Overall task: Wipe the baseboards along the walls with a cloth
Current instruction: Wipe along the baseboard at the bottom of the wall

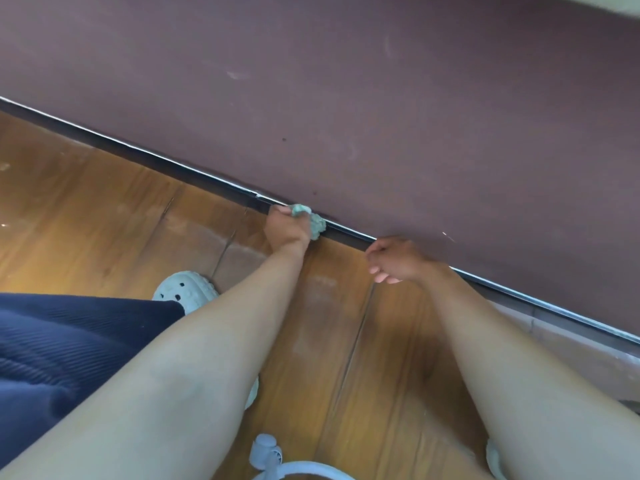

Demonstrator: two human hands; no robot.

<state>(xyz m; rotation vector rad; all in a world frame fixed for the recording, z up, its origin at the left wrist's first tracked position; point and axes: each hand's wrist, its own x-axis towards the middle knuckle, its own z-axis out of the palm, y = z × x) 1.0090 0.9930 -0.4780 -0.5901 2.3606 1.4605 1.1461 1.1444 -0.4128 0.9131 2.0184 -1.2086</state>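
- Baseboard (138,156): a dark strip with a thin pale top edge, running along the foot of the mauve wall (346,98) where it meets the wooden floor (104,220).
- Cloth (310,220): pale teal and bunched up, pressed against the baseboard about midway along its visible run.
- Left hand (287,232): fingers curled tight round the cloth, holding it to the strip, with the arm stretched out over the floor.
- Right hand (394,259): just beside the baseboard, further along from the cloth; fingers loosely curled, holding nothing. Whether it touches the strip cannot be told.
- Pale blue clog (185,289): on the floor near the left forearm, beside navy ribbed fabric (69,341).
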